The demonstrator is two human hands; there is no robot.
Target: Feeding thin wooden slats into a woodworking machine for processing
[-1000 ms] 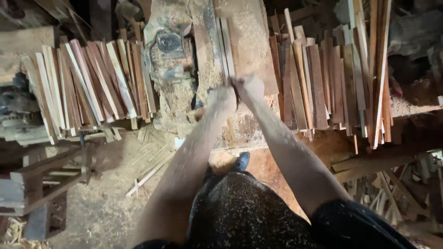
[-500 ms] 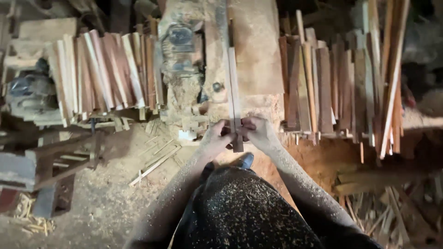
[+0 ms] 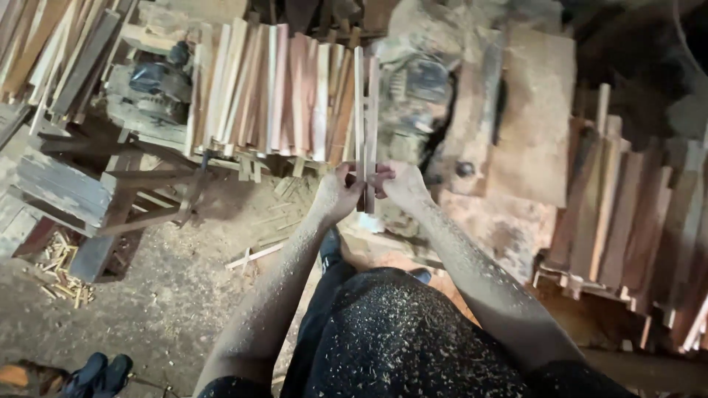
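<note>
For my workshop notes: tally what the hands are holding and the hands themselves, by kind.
Wooden strips held upright, side by side: 2
Hands gripping them, left hand and right hand: 2
Total: 4

Stacked wood slats [image 3: 273, 96], dusty saw bench [image 3: 516, 110], blue shoes [image 3: 99, 372].
</note>
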